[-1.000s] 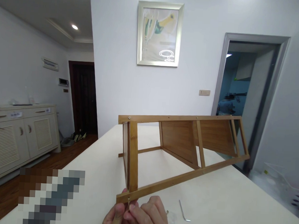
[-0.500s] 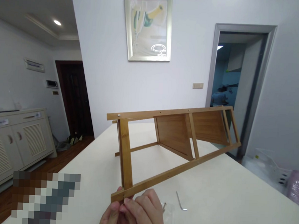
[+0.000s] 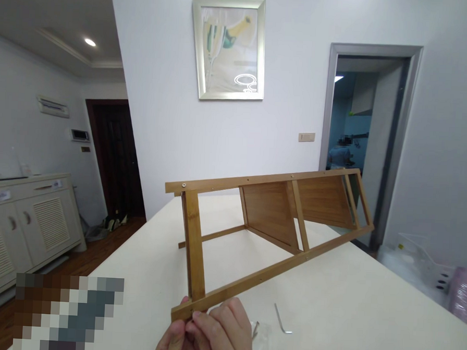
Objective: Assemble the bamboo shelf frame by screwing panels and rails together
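Observation:
A bamboo shelf frame [image 3: 272,216] lies on its side on the white table [image 3: 347,306], its near corner at the bottom centre. My left hand [image 3: 172,341] grips that near corner from below, thumb against the wood. My right hand [image 3: 225,336] is beside it, fingers pinched at the end of the lower rail where a small screw hole shows. What the pinched fingers hold is too small to make out. Both hands are partly cut off by the bottom edge.
A metal hex key [image 3: 282,319] lies on the table right of my hands, next to a small clear bag [image 3: 260,338]. A white sideboard [image 3: 23,221] stands at the left. A person is visible through the doorway [image 3: 346,149] behind. A pixelated patch covers the lower left.
The view has shifted left and slightly down across the frames. My hands stay pinched at the frame's near corner, with the frame barely moved on the table.

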Demonstrator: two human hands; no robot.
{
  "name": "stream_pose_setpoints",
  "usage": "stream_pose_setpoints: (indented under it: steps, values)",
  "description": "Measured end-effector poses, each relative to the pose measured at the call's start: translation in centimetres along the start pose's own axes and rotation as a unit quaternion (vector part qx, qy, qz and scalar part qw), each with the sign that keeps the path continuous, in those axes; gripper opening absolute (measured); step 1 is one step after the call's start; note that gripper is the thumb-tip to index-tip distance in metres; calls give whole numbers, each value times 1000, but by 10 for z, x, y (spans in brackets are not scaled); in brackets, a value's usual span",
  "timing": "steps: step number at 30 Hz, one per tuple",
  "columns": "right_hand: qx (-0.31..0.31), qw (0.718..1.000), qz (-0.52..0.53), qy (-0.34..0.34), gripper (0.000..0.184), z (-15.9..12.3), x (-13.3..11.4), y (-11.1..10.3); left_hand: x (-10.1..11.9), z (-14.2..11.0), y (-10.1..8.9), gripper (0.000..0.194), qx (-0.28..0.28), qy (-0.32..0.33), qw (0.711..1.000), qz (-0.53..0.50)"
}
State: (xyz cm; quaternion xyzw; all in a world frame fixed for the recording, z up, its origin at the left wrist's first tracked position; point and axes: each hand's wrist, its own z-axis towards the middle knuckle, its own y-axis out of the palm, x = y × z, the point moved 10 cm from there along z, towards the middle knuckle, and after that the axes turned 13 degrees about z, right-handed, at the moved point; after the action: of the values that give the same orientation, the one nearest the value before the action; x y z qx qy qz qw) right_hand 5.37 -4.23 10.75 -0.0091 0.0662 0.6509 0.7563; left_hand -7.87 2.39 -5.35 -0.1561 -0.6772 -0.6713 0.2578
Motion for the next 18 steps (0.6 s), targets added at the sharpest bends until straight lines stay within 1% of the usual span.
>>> stream_pose_setpoints:
  steps: [3, 6, 8, 10, 12, 13, 15, 17, 18]
  values:
    - [12, 1000, -7, -7, 4, -1, -1, -1, 5, 5, 0, 33, -16, -35, 999, 1]
    - [27, 1000, -7, -8, 3, -1, -2, -2, 4, 9, -11, 25, -3, -57, 998, -2]
    - [29, 1000, -9, -4, 3, -1, -1, -3, -2, 11, -21, 17, 21, -67, 998, -4]
    - [10, 1000, -14, -1, 3, -3, 1, 1, -9, 14, -33, 12, 59, -68, 996, -12]
    - [-4, 1000, -23, -1, 5, -6, 3, 5, -15, 16, -42, 12, 97, -73, 992, -18]
    - [-1, 1000, -26, -4, 5, -8, 3, 5, -16, 16, -44, 14, 110, -77, 991, -19]
    - [11, 999, -34, -6, 4, -11, 4, 4, -14, 15, -42, 18, 127, -79, 989, -17]
    - [10, 999, -37, -3, 3, -11, 5, 5, -7, 11, -34, 15, 133, -78, 988, -8]
    - [8, 999, -38, -1, 3, -9, 4, 5, -4, 9, -27, 12, 126, -80, 989, -2]
